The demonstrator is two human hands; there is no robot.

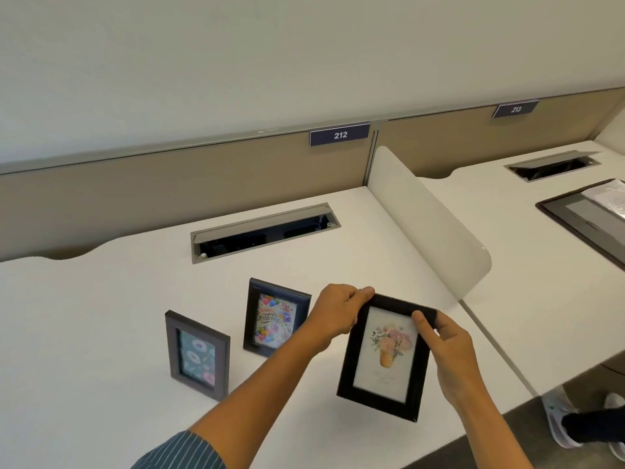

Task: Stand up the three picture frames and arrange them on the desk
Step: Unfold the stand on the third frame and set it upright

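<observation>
Head view: both hands, left hand (pixel 334 311) and right hand (pixel 446 353), pinch the flower frame (pixel 385 357) by its top edge, tilted above the table (pixel 101 333), right of two standing frames, the gray frame (pixel 198 355) and birthday frame (pixel 274 318), near the divider (pixel 429 211).

Both hands, left hand (pixel 338 311) and right hand (pixel 449 350), are bare with bare forearms, and a dark teal sleeve (pixel 182 451) with thin pale pinstripes covers the left upper arm.

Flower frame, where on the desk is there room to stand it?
Bare desk lies right of the birthday frame, up to the divider. More lies left of the grey frame. Between those two frames it is tight. Both hands hold the flower frame.
</observation>
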